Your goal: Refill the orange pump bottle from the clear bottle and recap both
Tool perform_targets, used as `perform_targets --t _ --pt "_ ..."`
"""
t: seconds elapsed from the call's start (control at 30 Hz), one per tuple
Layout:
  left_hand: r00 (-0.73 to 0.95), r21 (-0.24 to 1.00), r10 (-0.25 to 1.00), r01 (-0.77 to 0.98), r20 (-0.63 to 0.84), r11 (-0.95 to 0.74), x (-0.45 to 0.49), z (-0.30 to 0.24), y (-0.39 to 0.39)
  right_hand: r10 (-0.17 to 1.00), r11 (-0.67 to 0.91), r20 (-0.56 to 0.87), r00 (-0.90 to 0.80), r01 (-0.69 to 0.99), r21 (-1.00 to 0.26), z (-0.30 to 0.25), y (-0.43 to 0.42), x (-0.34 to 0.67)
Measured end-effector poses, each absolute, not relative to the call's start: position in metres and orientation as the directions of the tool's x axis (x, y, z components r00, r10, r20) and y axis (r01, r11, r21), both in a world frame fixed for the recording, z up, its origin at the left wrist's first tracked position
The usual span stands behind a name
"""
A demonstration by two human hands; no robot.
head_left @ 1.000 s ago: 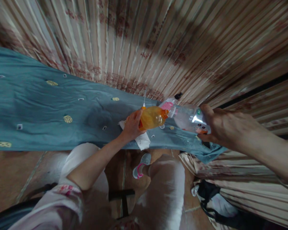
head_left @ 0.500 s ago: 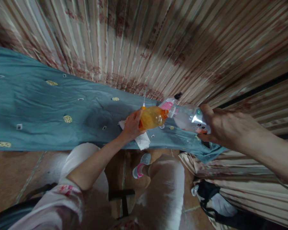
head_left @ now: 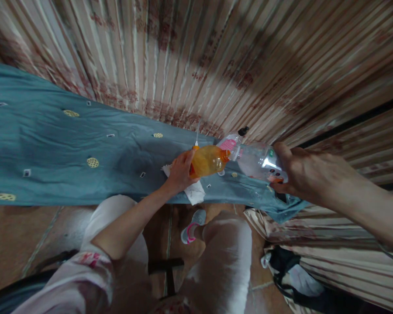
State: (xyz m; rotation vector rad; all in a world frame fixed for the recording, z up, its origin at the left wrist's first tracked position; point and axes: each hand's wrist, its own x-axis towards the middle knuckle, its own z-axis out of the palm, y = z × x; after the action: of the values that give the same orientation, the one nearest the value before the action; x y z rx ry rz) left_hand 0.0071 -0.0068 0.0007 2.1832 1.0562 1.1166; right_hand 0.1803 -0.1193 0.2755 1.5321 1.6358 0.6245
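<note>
My left hand is closed around the lower end of an orange bottle, tilted with its neck to the right. Wrapped round the base of a clear plastic bottle is my right hand; that bottle lies nearly level, neck to the left. The two bottle mouths meet or nearly meet; whether they touch I cannot tell. Behind them stands a clear spray bottle with pink on it and a black nozzle. Beneath my left hand lies a crumpled white tissue. An orange-and-white pointed tip shows beyond the hand.
A blue-green cloth with yellow and white patterns covers the narrow table. Striped curtains hang along its back and right side. My knees are just under the front edge. A dark bag lies at the lower right.
</note>
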Motion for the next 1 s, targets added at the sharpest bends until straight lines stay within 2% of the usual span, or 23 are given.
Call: perform_targets --t 0.13,0.77,1.0 --pt "0.377 0.681 0.8 0.423 0.467 -0.597 0.0067 0.0018 -0.0069 0.982 0.153 -0.187 -0.001 0.58 0.8 0.2733 -0.1196 0.1826" --pt "0.377 0.678 0.802 0.431 0.464 -0.595 0.0066 0.0029 -0.007 0.96 0.122 -0.245 0.135 0.587 0.8 0.2771 -0.116 0.1747" --pt "0.375 0.685 0.801 0.42 0.467 -0.595 0.0072 -0.0008 -0.0052 0.971 0.141 -0.224 0.081 0.562 0.815 0.2759 -0.1167 0.1783"
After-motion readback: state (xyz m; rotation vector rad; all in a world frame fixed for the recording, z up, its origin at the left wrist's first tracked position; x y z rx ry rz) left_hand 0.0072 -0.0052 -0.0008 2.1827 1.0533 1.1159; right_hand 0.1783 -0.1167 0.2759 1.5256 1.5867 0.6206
